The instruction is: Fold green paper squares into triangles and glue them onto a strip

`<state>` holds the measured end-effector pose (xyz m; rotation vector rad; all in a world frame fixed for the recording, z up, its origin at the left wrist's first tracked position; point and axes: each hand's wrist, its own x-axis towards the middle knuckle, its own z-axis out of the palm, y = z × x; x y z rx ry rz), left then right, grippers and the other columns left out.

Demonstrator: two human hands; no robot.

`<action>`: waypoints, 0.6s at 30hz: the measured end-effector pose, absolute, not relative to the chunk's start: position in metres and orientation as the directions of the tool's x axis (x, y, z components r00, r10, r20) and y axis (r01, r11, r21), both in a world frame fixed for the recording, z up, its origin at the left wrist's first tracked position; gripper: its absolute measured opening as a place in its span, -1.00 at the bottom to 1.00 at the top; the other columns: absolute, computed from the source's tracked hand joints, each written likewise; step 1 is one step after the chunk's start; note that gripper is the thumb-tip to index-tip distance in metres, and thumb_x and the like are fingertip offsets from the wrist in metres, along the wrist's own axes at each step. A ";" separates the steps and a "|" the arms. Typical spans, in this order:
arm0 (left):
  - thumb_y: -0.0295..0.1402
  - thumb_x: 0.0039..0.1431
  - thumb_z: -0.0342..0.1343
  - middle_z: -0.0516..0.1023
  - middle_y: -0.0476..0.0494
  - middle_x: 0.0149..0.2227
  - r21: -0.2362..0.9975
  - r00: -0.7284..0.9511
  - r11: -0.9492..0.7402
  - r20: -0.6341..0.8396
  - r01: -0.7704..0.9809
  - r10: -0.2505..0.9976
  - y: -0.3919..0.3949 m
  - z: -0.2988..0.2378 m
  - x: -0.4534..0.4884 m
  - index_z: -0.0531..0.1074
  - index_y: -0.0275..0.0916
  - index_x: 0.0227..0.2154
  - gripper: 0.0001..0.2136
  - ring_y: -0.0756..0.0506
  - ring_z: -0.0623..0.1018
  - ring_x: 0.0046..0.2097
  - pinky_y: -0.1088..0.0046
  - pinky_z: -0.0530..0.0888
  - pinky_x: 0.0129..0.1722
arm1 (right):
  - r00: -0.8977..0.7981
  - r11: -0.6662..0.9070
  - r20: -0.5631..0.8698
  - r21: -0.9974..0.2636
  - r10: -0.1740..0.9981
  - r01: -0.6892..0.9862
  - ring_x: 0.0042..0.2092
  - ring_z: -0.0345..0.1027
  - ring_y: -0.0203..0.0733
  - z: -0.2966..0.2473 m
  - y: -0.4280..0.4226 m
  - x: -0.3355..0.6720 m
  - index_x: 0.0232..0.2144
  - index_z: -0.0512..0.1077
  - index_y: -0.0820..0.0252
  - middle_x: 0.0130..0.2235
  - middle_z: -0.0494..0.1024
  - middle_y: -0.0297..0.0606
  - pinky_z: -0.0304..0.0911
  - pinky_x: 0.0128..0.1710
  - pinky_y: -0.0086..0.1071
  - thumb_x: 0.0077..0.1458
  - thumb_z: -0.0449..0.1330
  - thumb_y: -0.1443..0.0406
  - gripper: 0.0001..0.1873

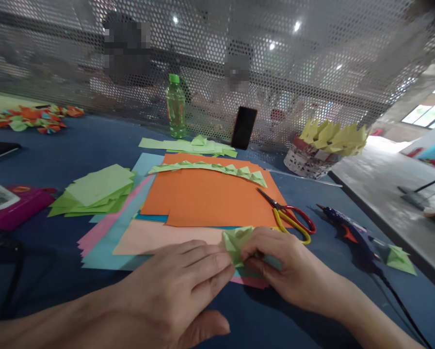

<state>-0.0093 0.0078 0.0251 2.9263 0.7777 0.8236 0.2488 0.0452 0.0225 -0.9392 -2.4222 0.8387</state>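
Note:
A small piece of light green folded paper (235,244) lies over the lower right part of a pile of coloured sheets. My right hand (288,264) pinches its right edge between thumb and fingers. Flat and stretched out, the fingers of my left hand (188,276) touch its left side, with the thumb held apart. Beneath are peach paper (140,237) and orange sheets (206,198). Across the orange lies a green strip with folded points (210,167). Scissors with red and yellow handles (286,213) rest just beyond my right hand.
To the right are a glue gun (351,230) and a folded green piece (401,259) near the table edge. A pot with yellow paper points (319,150), a phone (244,127) and a bottle (175,109) stand behind. Green squares (97,189) are stacked at left.

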 end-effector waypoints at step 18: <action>-0.06 0.46 -0.13 0.61 -0.28 0.03 0.171 0.774 -0.860 0.379 0.480 0.507 0.016 0.010 -0.005 0.48 -0.36 0.03 -0.53 -0.23 0.61 0.00 0.28 0.56 -0.02 | -0.683 0.572 0.142 -0.681 0.716 0.458 -0.23 0.38 -0.35 0.016 0.045 0.248 -0.32 0.45 0.16 -0.26 0.51 -0.38 0.26 -0.21 -0.49 0.11 0.18 0.60 -0.74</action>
